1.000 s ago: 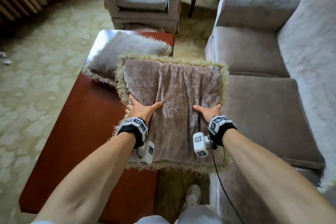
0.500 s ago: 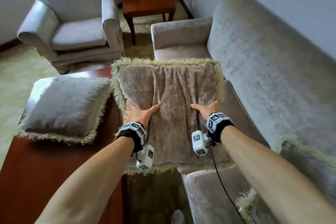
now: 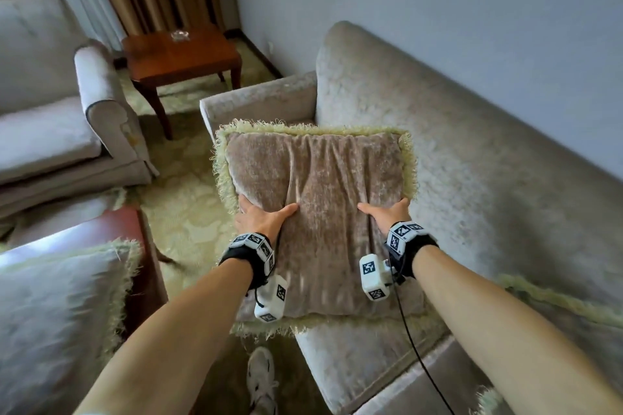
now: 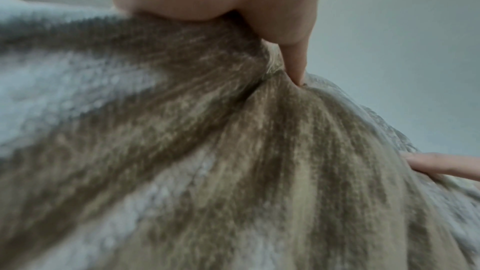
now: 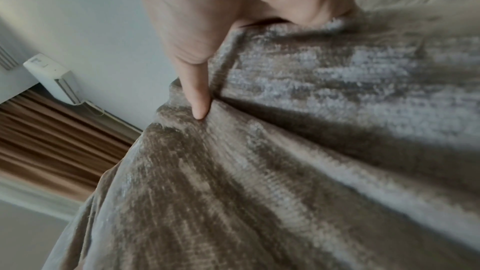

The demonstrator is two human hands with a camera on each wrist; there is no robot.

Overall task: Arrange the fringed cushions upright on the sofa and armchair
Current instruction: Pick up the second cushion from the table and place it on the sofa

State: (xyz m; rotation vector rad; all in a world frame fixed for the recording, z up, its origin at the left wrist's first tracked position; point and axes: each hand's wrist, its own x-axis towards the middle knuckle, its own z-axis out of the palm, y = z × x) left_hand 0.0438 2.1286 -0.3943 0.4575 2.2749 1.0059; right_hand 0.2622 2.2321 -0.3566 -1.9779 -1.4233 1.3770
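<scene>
A brown velvet cushion [image 3: 317, 205] with a pale green fringe hangs in the air over the sofa's [image 3: 472, 178] seat near its left armrest. My left hand [image 3: 261, 217] grips its left side, thumb on the front face and fingers hidden behind. My right hand [image 3: 387, 214] grips the right side the same way. In the left wrist view my thumb presses a crease into the cushion [image 4: 233, 151]; the right wrist view shows the other thumb dug into the cushion [image 5: 285, 151]. A second fringed cushion [image 3: 57, 310] lies flat on the coffee table [image 3: 135, 222]. The armchair [image 3: 60, 118] stands at the far left.
A small wooden side table [image 3: 182, 54] with a glass ashtray stands in the corner between armchair and sofa. Another fringed cushion [image 3: 553, 300] shows at the right edge on the sofa. My shoe [image 3: 261, 377] is on the patterned carpet between coffee table and sofa.
I have turned right and carried the cushion from above the coffee table to over the sofa seat. Both hands keep the same grip on it.
</scene>
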